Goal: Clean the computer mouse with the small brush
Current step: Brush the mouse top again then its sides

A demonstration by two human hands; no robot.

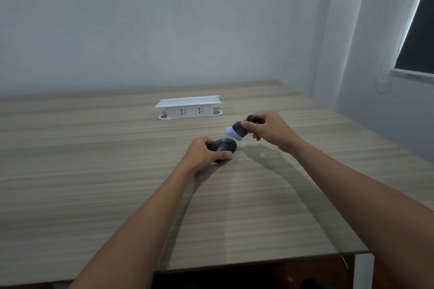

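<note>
A dark grey computer mouse point(225, 145) lies on the wooden table point(98, 171), near its middle. My left hand point(203, 153) grips it from the left side, thumb on the near edge. My right hand point(270, 130) holds a small brush point(237, 130) by its dark round handle. The brush's pale bristles point down and left, hovering just above the mouse's far right end, a small gap between them.
A white pop-up socket box point(189, 107) with its lid raised stands on the table behind the hands. The table's front edge runs near the bottom of the view and its right edge slants back toward a window point(420, 30).
</note>
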